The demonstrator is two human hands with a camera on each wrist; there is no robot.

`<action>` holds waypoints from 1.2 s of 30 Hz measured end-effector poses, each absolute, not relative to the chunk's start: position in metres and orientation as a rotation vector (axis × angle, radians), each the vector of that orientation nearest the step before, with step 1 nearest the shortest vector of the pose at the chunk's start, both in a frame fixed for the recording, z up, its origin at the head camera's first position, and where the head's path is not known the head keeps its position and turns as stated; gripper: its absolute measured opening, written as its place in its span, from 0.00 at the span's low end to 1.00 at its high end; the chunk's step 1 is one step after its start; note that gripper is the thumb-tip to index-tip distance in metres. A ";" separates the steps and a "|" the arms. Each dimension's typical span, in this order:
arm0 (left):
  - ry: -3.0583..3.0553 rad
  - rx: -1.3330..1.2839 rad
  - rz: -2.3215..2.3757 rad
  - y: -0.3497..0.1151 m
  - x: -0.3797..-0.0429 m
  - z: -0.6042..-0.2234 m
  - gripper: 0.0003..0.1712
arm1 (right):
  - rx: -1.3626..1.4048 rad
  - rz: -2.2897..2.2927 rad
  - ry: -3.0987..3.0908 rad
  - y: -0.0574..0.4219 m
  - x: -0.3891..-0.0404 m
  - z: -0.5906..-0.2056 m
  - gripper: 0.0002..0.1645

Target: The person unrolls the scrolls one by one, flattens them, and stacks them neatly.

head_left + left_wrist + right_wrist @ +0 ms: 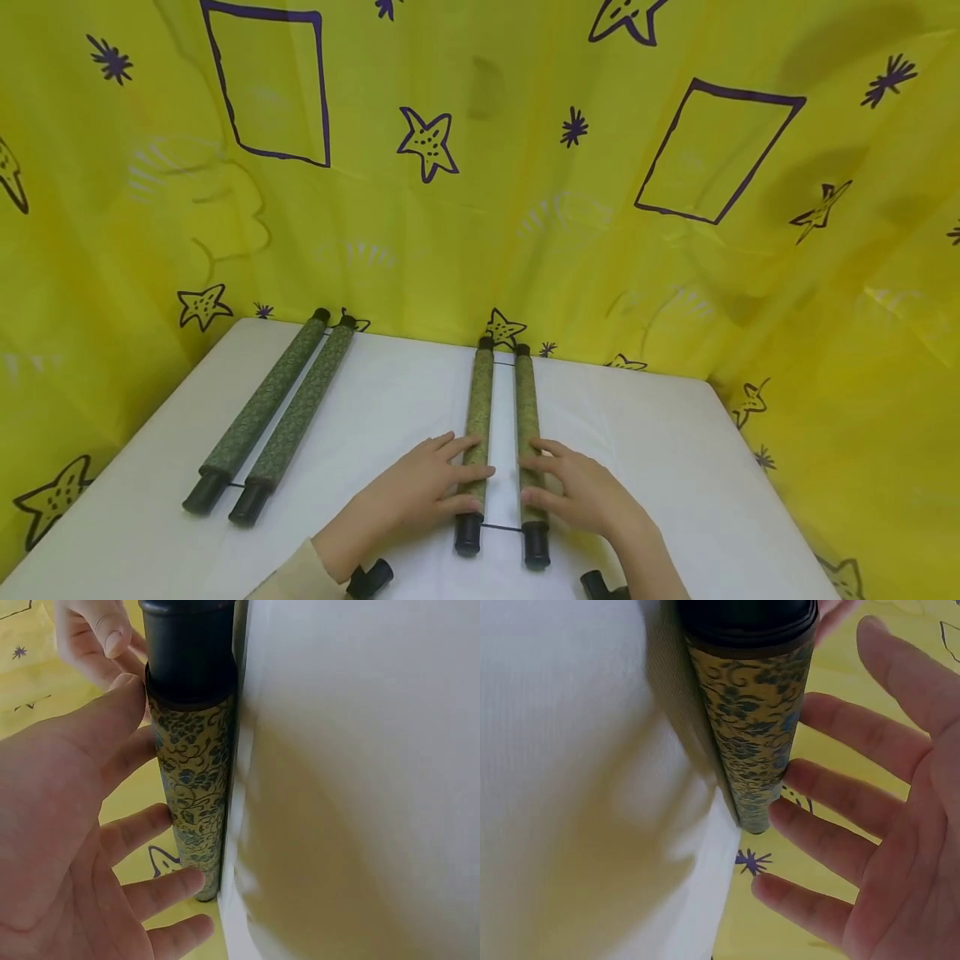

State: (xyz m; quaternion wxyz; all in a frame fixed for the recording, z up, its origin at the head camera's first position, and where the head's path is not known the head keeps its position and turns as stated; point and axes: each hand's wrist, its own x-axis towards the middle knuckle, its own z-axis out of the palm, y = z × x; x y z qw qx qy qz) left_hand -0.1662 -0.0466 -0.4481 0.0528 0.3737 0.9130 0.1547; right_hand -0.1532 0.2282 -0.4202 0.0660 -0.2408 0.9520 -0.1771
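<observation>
A scroll with gold and blue-green floral brocade lies on the white table in the head view, rolled from both sides into a left roll (481, 400) and a right roll (527, 400) with black end knobs. Across the left roll rests my left hand (416, 483), fingers spread and fairly straight. My right hand (588, 490) touches the right roll with extended fingers. From the left wrist, the thumb and fingertips lie along the patterned roll (193, 772). In the right wrist view, loose fingers (847, 791) sit against the other roll (746, 720), not wrapped round it.
Another rolled scroll (258, 408), dark green with black knobs, lies slanted on the left of the white table (637, 467). A yellow curtain (480, 225) with drawn stars and frames hangs behind and beside the table. Black pieces (370, 579) show by both wrists.
</observation>
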 end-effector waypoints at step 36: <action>2.930 1.142 0.475 -0.070 -0.180 -0.442 0.27 | -0.702 -0.607 2.880 0.244 -0.157 -0.417 0.22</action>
